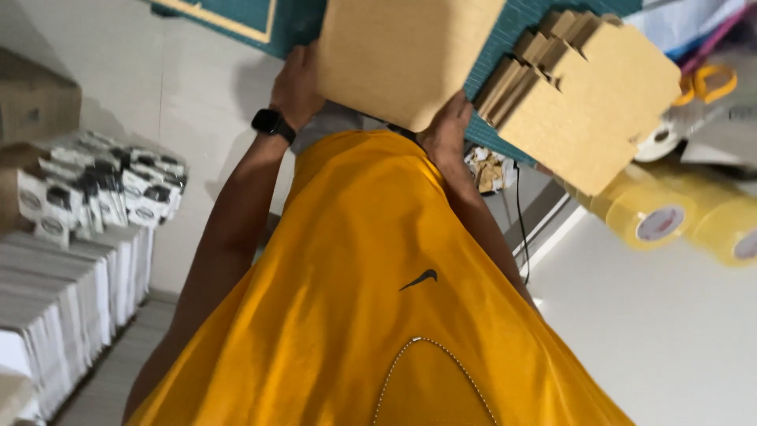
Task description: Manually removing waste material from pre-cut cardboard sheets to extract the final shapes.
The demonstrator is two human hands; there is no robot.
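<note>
Left hand (pixel 296 83): gripped left edge of flat brown cardboard sheet (pixel 402 51); black watch (pixel 273 124) on wrist.
Right hand (pixel 446 126): closed on sheet's lower edge.
Sheet: raised over green cutting mat (pixel 505 35).
Beside: stack of folded cardboard blanks (pixel 583 95), yellow tape rolls (pixel 654 217).

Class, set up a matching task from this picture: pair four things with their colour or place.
Things:
1. flat cardboard sheet
2. tape rolls
3. watch
4. stack of folded cardboard blanks

Descriptions:
A. black, on the left wrist
B. held in both hands
C. yellowish, lying on the white table
D. piled on the green mat

Pairs: 1-B, 2-C, 3-A, 4-D
</note>
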